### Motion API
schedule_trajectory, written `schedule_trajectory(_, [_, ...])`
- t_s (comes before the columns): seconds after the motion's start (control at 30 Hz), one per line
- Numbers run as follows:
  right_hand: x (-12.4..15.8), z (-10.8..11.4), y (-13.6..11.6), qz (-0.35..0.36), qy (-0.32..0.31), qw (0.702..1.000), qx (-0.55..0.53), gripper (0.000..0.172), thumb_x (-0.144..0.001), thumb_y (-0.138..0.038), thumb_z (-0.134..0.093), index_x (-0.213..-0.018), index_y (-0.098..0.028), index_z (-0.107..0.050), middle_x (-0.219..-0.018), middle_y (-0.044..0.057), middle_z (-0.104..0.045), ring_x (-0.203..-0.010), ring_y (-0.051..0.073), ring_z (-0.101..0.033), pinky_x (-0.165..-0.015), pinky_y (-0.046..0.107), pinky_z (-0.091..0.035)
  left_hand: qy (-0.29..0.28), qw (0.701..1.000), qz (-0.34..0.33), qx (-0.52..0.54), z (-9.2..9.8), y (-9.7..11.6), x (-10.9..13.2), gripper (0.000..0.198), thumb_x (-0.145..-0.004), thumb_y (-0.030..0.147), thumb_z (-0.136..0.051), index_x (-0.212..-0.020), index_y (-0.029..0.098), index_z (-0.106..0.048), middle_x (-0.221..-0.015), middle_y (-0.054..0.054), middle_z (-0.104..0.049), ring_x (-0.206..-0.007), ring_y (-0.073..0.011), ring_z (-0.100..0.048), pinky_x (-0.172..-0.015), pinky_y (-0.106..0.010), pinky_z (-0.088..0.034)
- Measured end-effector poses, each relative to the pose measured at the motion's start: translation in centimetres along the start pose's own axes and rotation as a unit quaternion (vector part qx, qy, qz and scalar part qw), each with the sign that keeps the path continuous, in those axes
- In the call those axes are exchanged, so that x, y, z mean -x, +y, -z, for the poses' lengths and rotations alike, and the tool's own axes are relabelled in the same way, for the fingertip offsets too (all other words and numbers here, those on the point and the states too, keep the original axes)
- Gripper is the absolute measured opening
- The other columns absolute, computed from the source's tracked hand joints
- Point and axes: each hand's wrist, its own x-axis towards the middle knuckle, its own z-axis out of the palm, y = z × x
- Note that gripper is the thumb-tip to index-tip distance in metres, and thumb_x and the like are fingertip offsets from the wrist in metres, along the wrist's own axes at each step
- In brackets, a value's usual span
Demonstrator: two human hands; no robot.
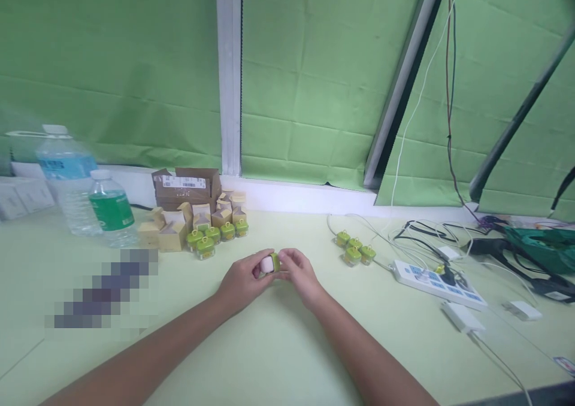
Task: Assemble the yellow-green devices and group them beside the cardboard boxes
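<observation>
Both my hands meet over the middle of the pale green table (278, 346). My left hand (242, 280) and my right hand (299, 274) together grip one small jar (269, 264) with a white body and a green lid, fingers closed round it from either side. A cluster of several similar green-lidded jars (215, 236) stands to the back left. A smaller group of the same green-lidded jars (354, 250) sits to the right of my hands.
Small tan cartons (179, 226) and an open brown cardboard box (184, 187) stand at the back left, beside two water bottles (112, 211). A white power strip (438, 283), adapters and tangled cables (431, 238) lie on the right. A green curtain hangs behind.
</observation>
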Motion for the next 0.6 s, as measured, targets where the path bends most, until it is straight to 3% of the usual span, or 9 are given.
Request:
schedule_trajectory(0.17, [0.3,0.2,-0.6,-0.072,-0.097,0.991,-0.053,0.043,-0.066,-0.056,-0.078,-0.079,-0.017,-0.064,-0.076,0.003,-0.067,-0.067,0.016,-0.063,-0.069,0.031,-0.054,-0.026,0.997,0.022,0.063,0.0,0.3,0.0,0.051,-0.080,0.045,-0.071,-0.124,0.020,-0.064,-0.067,0.004,-0.053,-0.059,-0.0121,-0.047,-0.055,-0.023,-0.040])
schedule_trajectory(0.37, [-0.3,0.5,0.3,-0.026,-0.010,1.000,-0.001,0.038,-0.065,-0.053,-0.078,-0.073,-0.019,-0.062,-0.066,-0.002,-0.064,-0.061,0.015,-0.061,-0.063,0.030,-0.054,-0.039,0.997,0.010,0.067,-0.2,0.2,0.3,0.047,-0.084,0.042,-0.065,-0.127,0.022,-0.058,-0.069,0.004,-0.054,-0.061,-0.0124,-0.049,-0.057,-0.024,-0.040])
schedule_trajectory(0.6, [-0.6,0.8,0.5,-0.035,-0.023,0.999,0.033,0.034,-0.072,-0.053,-0.072,-0.076,-0.020,-0.061,-0.073,0.002,-0.069,-0.066,0.020,-0.068,-0.062,0.032,-0.056,-0.070,0.975,0.010,0.213,0.1,0.8,0.5,0.039,-0.095,0.043,-0.050,-0.126,0.020,-0.052,-0.076,0.002,-0.053,-0.066,-0.0132,-0.051,-0.059,-0.024,-0.042])
